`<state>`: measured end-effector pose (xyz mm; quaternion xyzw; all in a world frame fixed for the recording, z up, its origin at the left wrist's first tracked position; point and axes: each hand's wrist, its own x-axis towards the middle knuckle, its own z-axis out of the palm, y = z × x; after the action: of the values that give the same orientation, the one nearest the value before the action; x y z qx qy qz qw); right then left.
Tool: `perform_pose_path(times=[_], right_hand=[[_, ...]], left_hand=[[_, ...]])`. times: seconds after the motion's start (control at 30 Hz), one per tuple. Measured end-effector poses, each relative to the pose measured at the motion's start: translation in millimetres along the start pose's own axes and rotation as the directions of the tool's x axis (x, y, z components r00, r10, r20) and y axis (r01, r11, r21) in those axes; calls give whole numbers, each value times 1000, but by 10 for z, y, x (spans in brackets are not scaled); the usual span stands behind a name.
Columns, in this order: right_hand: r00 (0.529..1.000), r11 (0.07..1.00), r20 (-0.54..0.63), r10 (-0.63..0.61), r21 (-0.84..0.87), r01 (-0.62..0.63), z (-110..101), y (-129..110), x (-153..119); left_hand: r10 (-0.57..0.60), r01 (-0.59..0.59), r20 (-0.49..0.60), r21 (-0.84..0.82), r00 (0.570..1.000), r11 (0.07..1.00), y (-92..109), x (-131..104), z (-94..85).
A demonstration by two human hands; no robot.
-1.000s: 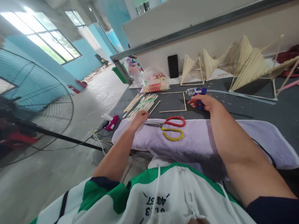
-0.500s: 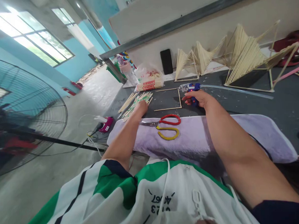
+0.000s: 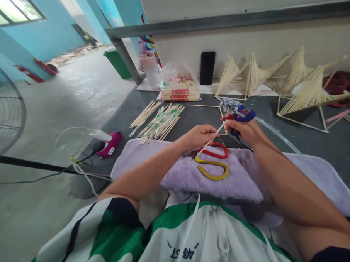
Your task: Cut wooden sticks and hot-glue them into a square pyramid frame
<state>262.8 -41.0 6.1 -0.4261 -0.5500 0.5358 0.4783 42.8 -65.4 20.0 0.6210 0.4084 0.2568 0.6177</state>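
Observation:
My left hand is closed in a pinch on a thin wooden stick, which slants up to the right above the scissors. A blue hot glue gun with a red light and a clear-wrapped nozzle is gripped in my right hand. The thumb and fingertips of that hand meet the stick's upper end. Just behind the hands, a partial frame of joined sticks lies on the dark table, its near part covered by them. Scissors with one red and one yellow handle rest on a lilac towel below.
Loose sticks and a bagged bundle of sticks lie to the left. Several stick models and a black phone stand along the wall. A magenta power adapter sits at the left edge, near a wire fan.
My left hand has moved right from the loose stick pile and now holds one stick. My right hand has brought the glue gun slightly nearer and met the stick. The view has shifted.

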Motion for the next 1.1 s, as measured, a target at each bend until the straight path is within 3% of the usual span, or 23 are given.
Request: perform_pose_path(times=[0.27, 0.47, 0.6, 0.77, 0.97, 1.1], right_hand=[[996, 992, -74, 48, -114, -57, -12, 78, -52], [969, 979, -224, -106, -192, 63, -323, 88, 82], [926, 978, -335, -175, -164, 126, -444, 59, 142], [948, 982, -280, -149, -156, 108, -355, 20, 122], [938, 938, -274, -214, -325, 120, -189, -13, 58], [931, 919, -302, -204, -387, 76, -15, -50, -11]], left_hand=[[-17, 67, 212, -230, 977, 971, -198, -140, -29], [55, 45, 329, -291, 943, 956, -151, -225, -87], [21, 69, 384, -218, 923, 973, -115, -255, -105], [-49, 111, 429, -120, 902, 987, -101, -271, -75], [-40, 116, 565, -100, 824, 988, -171, -237, -36], [-35, 132, 573, -127, 819, 983, -176, -239, -38]])
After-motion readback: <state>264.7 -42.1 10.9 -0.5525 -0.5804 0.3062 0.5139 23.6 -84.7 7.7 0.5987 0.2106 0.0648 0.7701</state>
